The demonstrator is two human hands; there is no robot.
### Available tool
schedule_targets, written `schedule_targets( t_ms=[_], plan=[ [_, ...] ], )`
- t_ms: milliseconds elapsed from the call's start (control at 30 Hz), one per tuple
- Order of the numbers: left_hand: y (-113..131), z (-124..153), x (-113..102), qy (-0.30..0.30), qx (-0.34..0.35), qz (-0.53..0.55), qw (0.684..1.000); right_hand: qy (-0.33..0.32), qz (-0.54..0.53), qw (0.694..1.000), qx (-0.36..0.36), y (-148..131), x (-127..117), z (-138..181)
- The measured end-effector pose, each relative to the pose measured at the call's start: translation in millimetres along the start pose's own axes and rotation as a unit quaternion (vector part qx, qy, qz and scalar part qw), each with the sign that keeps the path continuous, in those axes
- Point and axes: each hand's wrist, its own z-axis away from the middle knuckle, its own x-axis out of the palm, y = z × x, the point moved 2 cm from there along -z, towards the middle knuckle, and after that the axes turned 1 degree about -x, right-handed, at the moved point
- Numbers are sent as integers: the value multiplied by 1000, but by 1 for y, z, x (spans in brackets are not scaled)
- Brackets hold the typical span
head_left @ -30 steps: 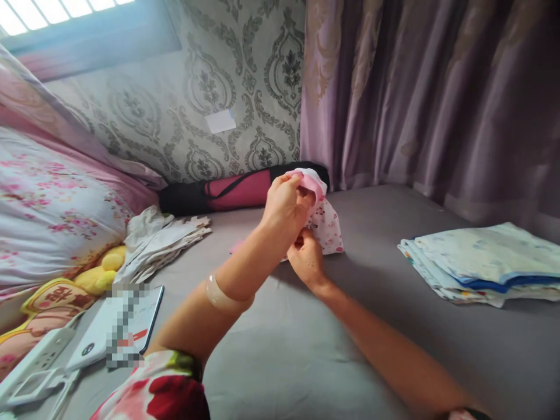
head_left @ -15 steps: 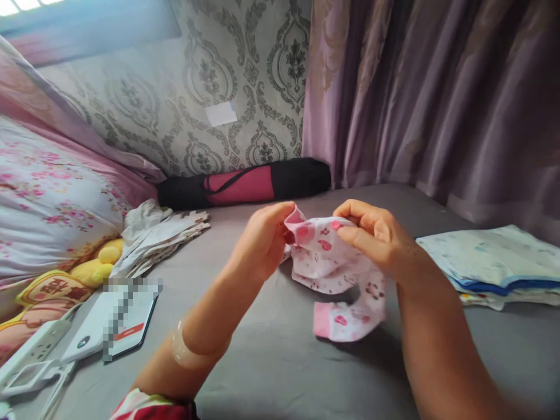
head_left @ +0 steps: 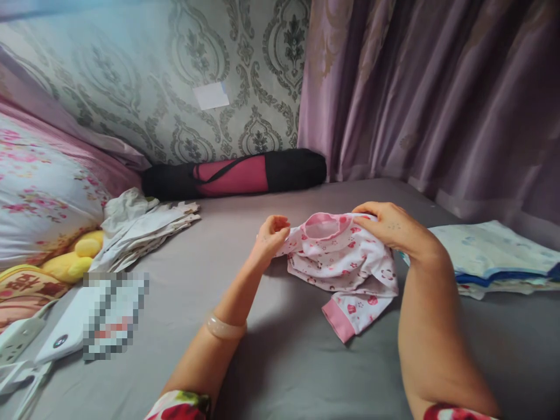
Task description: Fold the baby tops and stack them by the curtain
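Pinching the shirt (head_left: 336,259) is the right hand (head_left: 391,230); the left hand (head_left: 270,238) curls at a sleeve (head_left: 292,240), grip unclear

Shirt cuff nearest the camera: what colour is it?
The cuff is pink, showing best in the head view.

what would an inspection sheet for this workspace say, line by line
Surface: grey sheet, lightly creased
Job's things: pink-trimmed printed long-sleeved shirt, neckline facing up, one pink cuff toward the viewer
Clutter: folded cloth stack right; pale cloth pile and yellow plush toy left
Hands: left hand at one sleeve, grip unclear; right hand pinching the other shoulder
Cables: white cable near power strip
Surroundings: damask-patterned wallpaper, purple curtain, black-and-pink tubular bag
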Motion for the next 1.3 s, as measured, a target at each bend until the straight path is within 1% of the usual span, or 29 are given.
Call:
schedule_targets(
  t_ms=[100,167,267,367,433,567,767,900,1033,1133,1233,1300],
  plan=[
    [-13,1,8,-60,49,-96,992,5,-5,1000,-16,9,3,-3],
    [-20,1,12,-81,94,-139,983,3,1,1000,-11,11,5,-3],
    [-26,-2,14,-69,145,-176,971,-11,1,1000,-4,10,10,-5],
    [-27,-5,12,-44,163,-201,965,-24,-21,999,-34,10,15,-8],
    [-27,-6,9,-41,156,-194,968,-29,-28,998,-44,12,18,-9],
    [-24,-7,0,-41,117,-133,983,-34,-55,998,-28,13,21,-10],
    [-8,-2,-16,-80,39,-34,995,-94,-137,986,-6,-1,18,-5],
    [1,1,-25,-90,30,-23,995,-102,-191,976,27,-8,20,-5],
    [0,0,-29,-104,6,-10,995,-107,-210,971,35,-6,30,-9],
    [-4,0,-34,-144,-2,-11,989,-108,-205,972,26,-4,34,-12],
    [-6,0,-41,-207,22,-50,977,-110,-184,977,1,-4,32,-10],
    [-8,2,-47,-235,33,-84,968,-120,-165,979,-17,-7,30,-8]
  ],
)
